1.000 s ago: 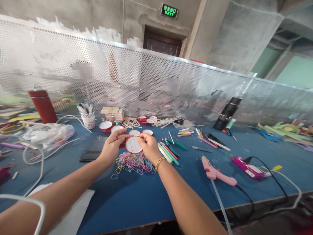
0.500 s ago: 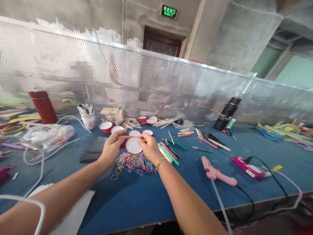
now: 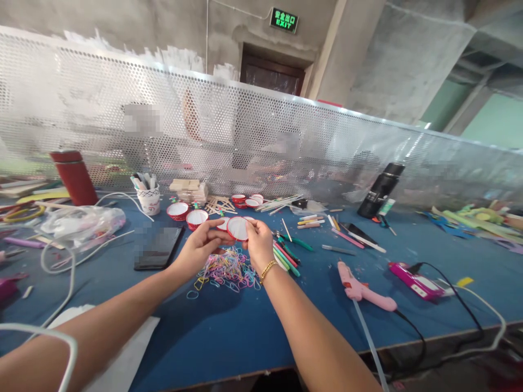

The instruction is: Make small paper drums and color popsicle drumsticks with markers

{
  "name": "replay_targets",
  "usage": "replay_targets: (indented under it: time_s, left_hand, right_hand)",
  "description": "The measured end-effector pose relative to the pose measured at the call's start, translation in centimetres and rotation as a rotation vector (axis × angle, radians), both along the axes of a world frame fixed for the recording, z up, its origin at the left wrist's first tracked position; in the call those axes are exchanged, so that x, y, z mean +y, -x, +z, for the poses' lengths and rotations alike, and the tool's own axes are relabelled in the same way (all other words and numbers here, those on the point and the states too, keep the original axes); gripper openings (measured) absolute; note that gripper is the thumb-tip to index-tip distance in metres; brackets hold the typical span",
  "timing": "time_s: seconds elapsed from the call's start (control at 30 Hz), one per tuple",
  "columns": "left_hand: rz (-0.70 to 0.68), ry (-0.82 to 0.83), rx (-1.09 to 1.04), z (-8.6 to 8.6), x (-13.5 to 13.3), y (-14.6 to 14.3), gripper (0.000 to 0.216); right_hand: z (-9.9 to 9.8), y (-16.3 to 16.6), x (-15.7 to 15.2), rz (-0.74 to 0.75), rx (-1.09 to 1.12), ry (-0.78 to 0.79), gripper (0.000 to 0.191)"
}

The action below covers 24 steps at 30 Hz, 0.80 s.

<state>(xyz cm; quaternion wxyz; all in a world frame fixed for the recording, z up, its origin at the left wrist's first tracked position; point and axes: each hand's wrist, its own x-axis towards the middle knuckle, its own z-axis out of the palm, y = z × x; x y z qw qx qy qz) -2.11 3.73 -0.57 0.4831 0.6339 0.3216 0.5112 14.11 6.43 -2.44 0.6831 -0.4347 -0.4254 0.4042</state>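
My right hand (image 3: 259, 242) pinches a small round red-rimmed cup (image 3: 237, 228) with a white inside, held above the table and tilted so its opening faces me. My left hand (image 3: 204, 242) is just left of it, fingers stretched and apart, fingertips close to the rim; whether they touch it I cannot tell. Under the hands lies a heap of pastel plastic loops (image 3: 231, 269). Similar red cups, including one red cup (image 3: 197, 218) with a white inside, stand behind my left hand, some partly hidden by my fingers and the held cup.
Left of the hands lies a black phone (image 3: 159, 249); a paper cup of pens (image 3: 147, 198) stands behind it. Colored markers (image 3: 286, 256) and green-handled pliers (image 3: 300, 243) lie to the right. Further right are a pink glue gun (image 3: 365, 288), a magenta device (image 3: 417, 280) and a black bottle (image 3: 381, 190).
The held cup has moved up and to the right, now in my right hand's pinch. My left fingers have loosened and spread, and the phone and a cup behind show more.
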Motion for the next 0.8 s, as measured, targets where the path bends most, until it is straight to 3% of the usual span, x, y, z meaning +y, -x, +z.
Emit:
replay_targets:
  time_s: [0.27, 0.53, 0.63, 0.8]
  left_hand:
    - [0.049, -0.216, 0.091, 0.07, -0.49, -0.36, 0.042]
    - [0.051, -0.191, 0.120, -0.02, -0.22, -0.24, 0.036]
    - [0.060, -0.125, 0.075, -0.15, 0.05, -0.21, 0.037]
    - [0.072, 0.213, -0.122, -0.15, 0.33, -0.09, 0.043]
  right_hand:
    - [0.27, -0.21, -0.02, -0.103, 0.028, 0.014, 0.023]
    - [0.24, -0.23, 0.02, -0.098, 0.023, 0.016, 0.023]
    - [0.09, -0.15, 0.09, -0.082, 0.024, 0.008, 0.023]
    - [0.29, -0.27, -0.01, -0.078, -0.004, 0.009, 0.024]
